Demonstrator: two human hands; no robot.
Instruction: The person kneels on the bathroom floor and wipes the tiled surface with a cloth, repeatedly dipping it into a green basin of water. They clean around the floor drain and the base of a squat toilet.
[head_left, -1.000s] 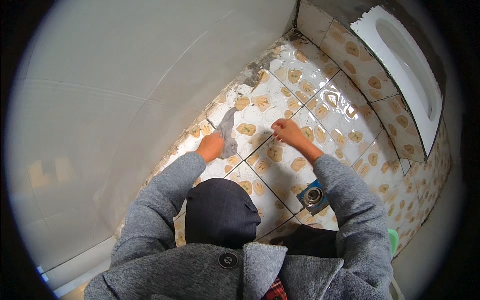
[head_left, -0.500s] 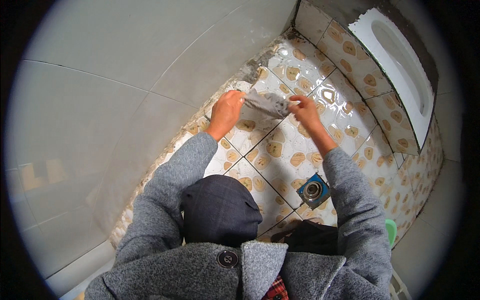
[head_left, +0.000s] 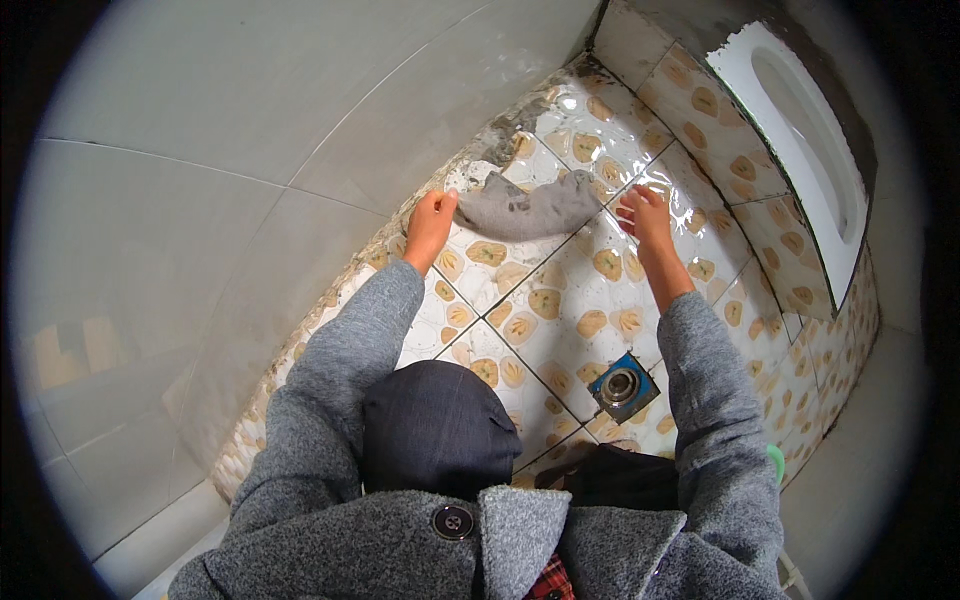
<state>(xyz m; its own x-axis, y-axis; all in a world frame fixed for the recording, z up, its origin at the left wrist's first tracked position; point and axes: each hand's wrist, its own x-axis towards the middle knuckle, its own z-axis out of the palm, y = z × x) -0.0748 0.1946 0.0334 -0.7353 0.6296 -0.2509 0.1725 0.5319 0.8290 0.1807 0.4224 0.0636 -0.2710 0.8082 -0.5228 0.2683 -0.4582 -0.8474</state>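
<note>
A damp grey cloth (head_left: 530,212) stretches in a sagging curve in front of me, over the wet patterned floor tiles. My left hand (head_left: 431,222) is closed at the cloth's left end, pinching its edge. Just beyond the other end is my right hand (head_left: 645,214), its fingers loosely bent and apart, with a small gap between them and the cloth. Darker wet patches mark the cloth's upper edge.
A square floor drain (head_left: 622,386) with a blue surround lies near my right forearm. Grey wall tiles (head_left: 200,230) rise on the left. A white squat toilet (head_left: 800,130) sits on a raised tiled step at right. Part of a green rim (head_left: 776,462) shows beside my right sleeve.
The cloth has opened from a bunched, narrow strip into a wider, longer swath. My hands have moved farther apart, and my right hand has come off the cloth.
</note>
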